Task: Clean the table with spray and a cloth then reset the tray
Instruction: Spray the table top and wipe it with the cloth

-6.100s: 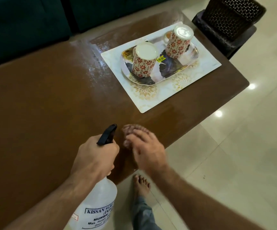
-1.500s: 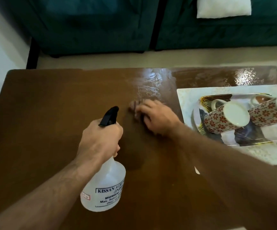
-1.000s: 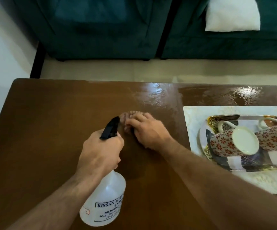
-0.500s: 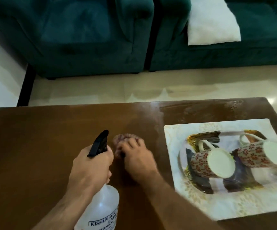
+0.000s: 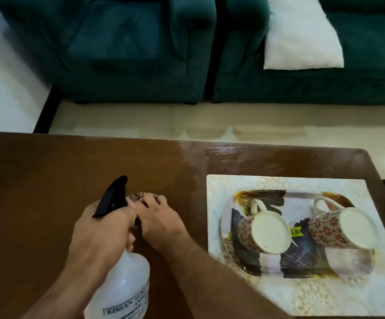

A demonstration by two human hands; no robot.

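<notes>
Head view, looking down: a cloth [image 5: 140,196] lies on the brown table [image 5: 37,180] near its middle, mostly covered by the right hand [image 5: 161,223], whose fingers rest flat and fairly straight on it, pressing it to the surface. Just beside it, the left hand [image 5: 104,236] grips the neck of a translucent spray bottle [image 5: 127,288], fingers curled round below the black trigger head [image 5: 112,196]. The bottle's label reads "KISSAN AGR…" with "MUMBAI" partly legible beneath; the liquid level cannot be told. To the right, a white patterned mat [image 5: 325,298] carries a tray [image 5: 267,196] printed with dark and gold feather shapes. On the tray two red-flowered mugs, one left [image 5: 262,231] and one right [image 5: 345,229], stand upside down, white bases showing. Between them sits a yellow sticker [image 5: 295,231], its print too small to read. Wet streaks [image 5: 223,155] shine on the table's far edge.
</notes>
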